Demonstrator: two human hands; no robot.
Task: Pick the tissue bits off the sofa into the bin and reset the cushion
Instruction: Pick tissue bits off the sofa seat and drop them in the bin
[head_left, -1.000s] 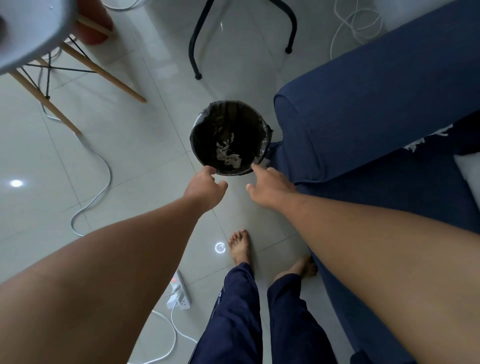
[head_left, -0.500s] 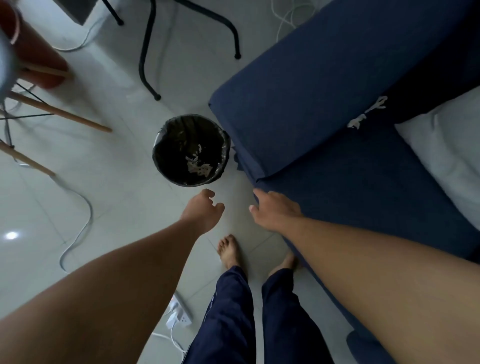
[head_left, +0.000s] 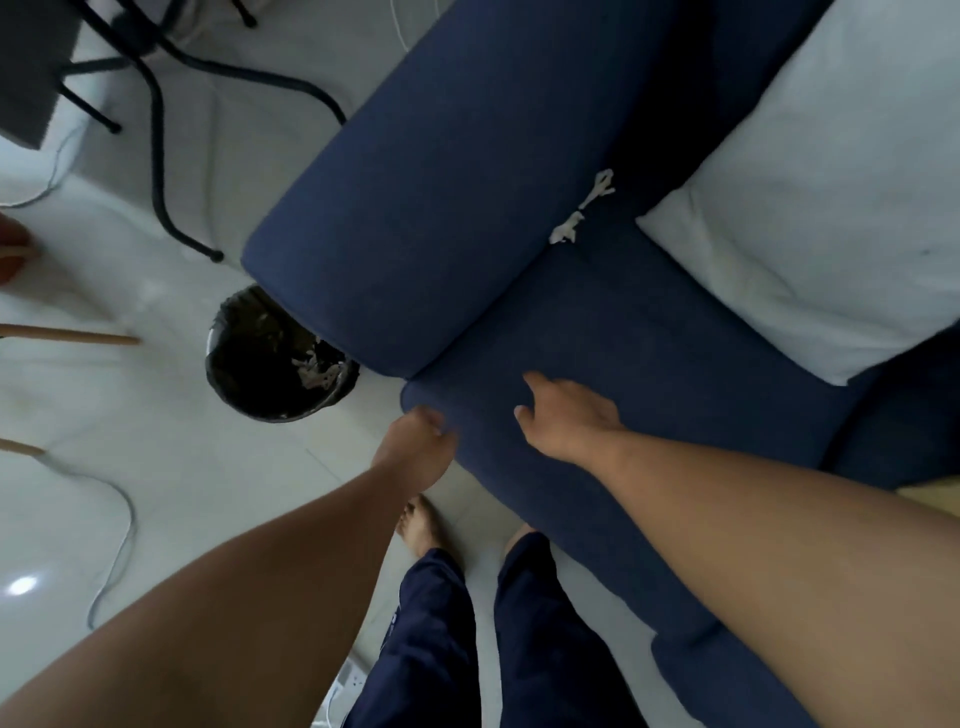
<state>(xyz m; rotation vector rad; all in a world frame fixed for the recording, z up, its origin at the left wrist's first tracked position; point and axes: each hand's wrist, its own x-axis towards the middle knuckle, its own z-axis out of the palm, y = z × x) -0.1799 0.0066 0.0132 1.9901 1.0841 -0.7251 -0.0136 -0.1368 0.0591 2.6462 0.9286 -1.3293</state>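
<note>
White tissue bits (head_left: 584, 208) lie in the crease between the navy sofa's armrest (head_left: 436, 197) and its seat (head_left: 649, 364). A large white cushion (head_left: 821, 208) rests on the seat at the right. The black-lined bin (head_left: 244, 374) stands on the floor beside the armrest, with tissue scraps inside. My left hand (head_left: 418, 452) hovers at the seat's front corner, fingers loosely curled, holding nothing. My right hand (head_left: 566, 415) is over the seat's front part, fingers spread and empty.
Black metal table legs (head_left: 171, 156) stand on the pale tiled floor behind the bin. Wooden chair legs (head_left: 67, 338) and a grey cable (head_left: 119, 519) are at the left. My feet and dark trouser legs (head_left: 441, 623) are close to the sofa front. A white power strip (head_left: 348, 686) lies below.
My view and both hands have swung right, from above the bin to the sofa seat. The bin now sits at the left and the cushion has come into view.
</note>
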